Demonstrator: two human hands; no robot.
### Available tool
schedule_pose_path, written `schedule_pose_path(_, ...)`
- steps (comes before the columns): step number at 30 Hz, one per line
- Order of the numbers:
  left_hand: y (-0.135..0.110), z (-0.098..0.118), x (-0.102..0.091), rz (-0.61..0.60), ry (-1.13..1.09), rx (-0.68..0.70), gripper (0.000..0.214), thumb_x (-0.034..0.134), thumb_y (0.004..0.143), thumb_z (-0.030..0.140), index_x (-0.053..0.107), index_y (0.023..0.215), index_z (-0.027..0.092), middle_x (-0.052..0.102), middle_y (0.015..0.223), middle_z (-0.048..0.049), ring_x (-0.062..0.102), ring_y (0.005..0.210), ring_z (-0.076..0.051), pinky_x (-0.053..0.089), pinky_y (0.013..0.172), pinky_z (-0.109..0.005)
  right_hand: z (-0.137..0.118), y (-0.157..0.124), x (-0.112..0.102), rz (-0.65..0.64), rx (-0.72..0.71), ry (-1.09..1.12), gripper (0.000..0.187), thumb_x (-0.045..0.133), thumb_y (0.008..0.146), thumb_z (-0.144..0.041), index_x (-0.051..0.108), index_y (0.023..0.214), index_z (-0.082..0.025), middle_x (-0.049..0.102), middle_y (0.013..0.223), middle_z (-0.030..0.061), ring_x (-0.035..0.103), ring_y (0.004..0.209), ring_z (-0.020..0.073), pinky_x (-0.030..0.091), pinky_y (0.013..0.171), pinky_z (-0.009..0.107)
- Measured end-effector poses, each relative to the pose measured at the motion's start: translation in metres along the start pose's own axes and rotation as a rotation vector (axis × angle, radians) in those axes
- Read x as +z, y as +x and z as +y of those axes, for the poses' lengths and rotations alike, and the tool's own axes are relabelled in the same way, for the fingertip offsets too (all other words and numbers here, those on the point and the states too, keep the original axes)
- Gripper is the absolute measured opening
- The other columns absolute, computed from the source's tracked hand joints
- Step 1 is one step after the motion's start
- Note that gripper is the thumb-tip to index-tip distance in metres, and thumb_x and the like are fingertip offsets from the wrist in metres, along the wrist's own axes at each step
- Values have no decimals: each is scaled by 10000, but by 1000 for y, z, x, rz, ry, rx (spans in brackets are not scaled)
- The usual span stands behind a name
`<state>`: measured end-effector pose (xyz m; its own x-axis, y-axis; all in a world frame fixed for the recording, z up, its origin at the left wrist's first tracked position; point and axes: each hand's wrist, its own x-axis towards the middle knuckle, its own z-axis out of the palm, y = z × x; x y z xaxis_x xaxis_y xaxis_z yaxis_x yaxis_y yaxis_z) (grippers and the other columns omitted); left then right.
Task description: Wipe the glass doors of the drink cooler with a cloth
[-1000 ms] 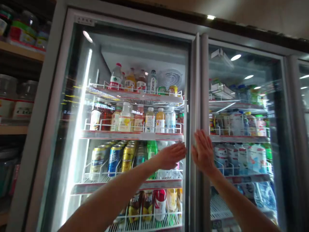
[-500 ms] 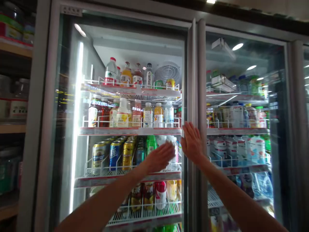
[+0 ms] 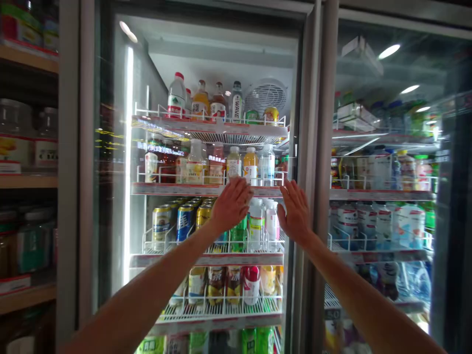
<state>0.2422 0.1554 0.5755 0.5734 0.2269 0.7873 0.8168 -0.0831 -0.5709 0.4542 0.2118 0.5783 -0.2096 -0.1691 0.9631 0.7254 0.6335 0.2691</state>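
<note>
Both my hands lie flat on the glass door [image 3: 206, 64] of a lit drinks fridge. My left hand [image 3: 231, 203] is open, fingers stretched upward over the can shelf. My right hand [image 3: 295, 212] is open too, palm on the glass close to the door's right frame [image 3: 307, 147]. Behind the glass, bottles [image 3: 221, 164] stand on the upper shelves and cans [image 3: 177, 223] line the middle shelf.
A second glass door [image 3: 387, 172] to the right shows more bottles on wire shelves. Wooden shelves [image 3: 27, 182] with jars and packets stand to the left of the fridge. A fan grille [image 3: 266, 96] sits at the fridge's top back.
My left hand has risen and gone flat on the glass, fingers now up. My right hand has shifted left off the door frame onto the glass. The view has moved closer and lower.
</note>
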Motion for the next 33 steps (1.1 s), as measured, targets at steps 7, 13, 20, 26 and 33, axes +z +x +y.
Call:
schedule_pose_path(7,-43,6,-5,-156,-100,453,480,466,851,312,423,1307,167,431,1415,-73,233,1391,-206,228,1159,-390,-16,-7,11,-19,-48,33,650,398,893,-195,116,1478,-234,351,1477,85,243,1400,228,306,1098,477)
schedule_pose_path(13,-68,-17,-16,-32,26,18,486,440,869,307,401,1326,147,382,1444,-106,142,1412,-258,230,1147,-457,-36,-12,22,-49,-46,60,641,393,900,-208,114,1476,-242,310,1499,71,229,1405,228,276,1115,483)
schedule_pose_path(20,-89,-42,-28,-33,64,-32,536,425,878,309,326,1387,171,322,1478,-102,137,1413,-244,250,1139,-449,-57,-11,36,-75,-66,102,659,388,896,-209,88,1481,-255,299,1506,54,244,1399,229,263,1118,484)
schedule_pose_path(26,-99,-40,-28,-95,45,125,544,433,871,315,330,1387,177,327,1479,-87,142,1412,-243,256,1135,-443,-76,-9,48,-81,-83,152,634,382,902,-220,120,1479,-236,305,1504,60,227,1405,215,235,1132,473)
schedule_pose_path(33,-110,-80,-45,178,152,-325,630,433,869,269,197,1439,144,243,1504,-146,126,1412,-278,272,1114,-503,-92,-8,56,-61,-84,140,638,392,892,-204,135,1475,-243,316,1498,61,228,1405,217,227,1131,488)
